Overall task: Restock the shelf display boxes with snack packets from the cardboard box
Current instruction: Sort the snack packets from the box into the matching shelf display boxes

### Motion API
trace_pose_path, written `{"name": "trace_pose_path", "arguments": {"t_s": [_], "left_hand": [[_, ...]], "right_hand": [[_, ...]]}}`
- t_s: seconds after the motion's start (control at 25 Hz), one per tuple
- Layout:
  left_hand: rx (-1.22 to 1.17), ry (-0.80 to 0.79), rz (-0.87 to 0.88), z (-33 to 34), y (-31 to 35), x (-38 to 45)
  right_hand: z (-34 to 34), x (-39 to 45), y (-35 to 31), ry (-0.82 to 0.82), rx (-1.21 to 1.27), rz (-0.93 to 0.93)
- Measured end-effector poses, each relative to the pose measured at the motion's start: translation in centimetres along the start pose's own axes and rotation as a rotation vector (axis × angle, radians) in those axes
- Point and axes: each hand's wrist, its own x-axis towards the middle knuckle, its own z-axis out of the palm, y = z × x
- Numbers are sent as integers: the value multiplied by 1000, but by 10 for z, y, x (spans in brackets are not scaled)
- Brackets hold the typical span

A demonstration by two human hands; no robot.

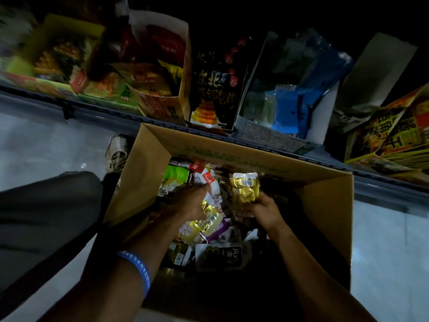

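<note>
An open cardboard box (148,159) sits on the floor below the shelf, filled with several mixed snack packets. My right hand (267,211) grips a gold foil packet (245,189) above the pile, held upright. My left hand (193,201) reaches into the box among the packets, its fingers down on a white and red packet (207,180); whether it grips anything is hidden. Yellow packets (209,220) lie just under my left wrist. Along the shelf stand display boxes: a brown one (183,73), a black one (213,94) and a white one with blue packets (285,108).
A yellow and orange display box (394,133) stands at the shelf's right end, blurred colourful boxes (58,56) at the left. The metal shelf edge (92,105) runs just beyond the cardboard box. My dark trouser leg (46,205) and shoe (118,149) are left of the box.
</note>
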Motion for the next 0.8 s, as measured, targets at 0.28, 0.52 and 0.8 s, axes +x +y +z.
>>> {"name": "trace_pose_path", "arguments": {"t_s": [0.28,0.52,0.8], "left_hand": [[152,232,-115,9,12,25],[353,165,-11,44,25,21],[482,218,-12,46,53,15]], "right_hand": [[-6,1,32,298,-60,106],[-18,6,36,372,112,151],[-25,4,46,333,236,196]]}}
